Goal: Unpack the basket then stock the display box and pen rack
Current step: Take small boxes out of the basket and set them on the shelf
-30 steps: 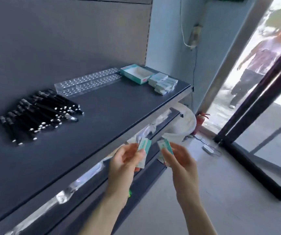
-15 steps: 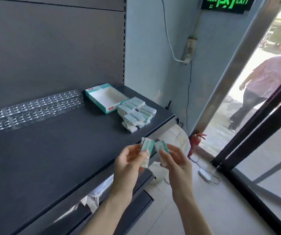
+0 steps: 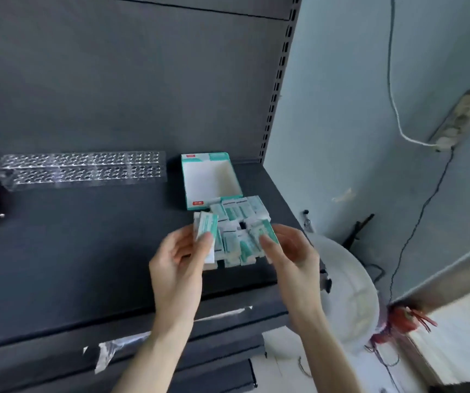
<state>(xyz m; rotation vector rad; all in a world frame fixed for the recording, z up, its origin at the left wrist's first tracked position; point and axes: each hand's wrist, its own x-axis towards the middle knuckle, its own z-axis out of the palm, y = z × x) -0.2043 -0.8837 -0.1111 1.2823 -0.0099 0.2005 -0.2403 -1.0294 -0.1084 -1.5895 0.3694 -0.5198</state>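
While the left hand (image 3: 177,268) pinches one packet (image 3: 206,229) and the right hand (image 3: 291,256) a second packet (image 3: 266,232), seat both squarely in the display box (image 3: 208,182).

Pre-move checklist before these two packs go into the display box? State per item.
1. Left hand pinches left pack: ok.
2. Right hand pinches right pack: ok.
3. Display box open, inside bare: ok.
4. Path to the box, just behind the loose pile, unobstructed: ok.
5. Pack print facing: cannot tell, blurred.
6. Pen rack stocked: not ok, holes unfilled.
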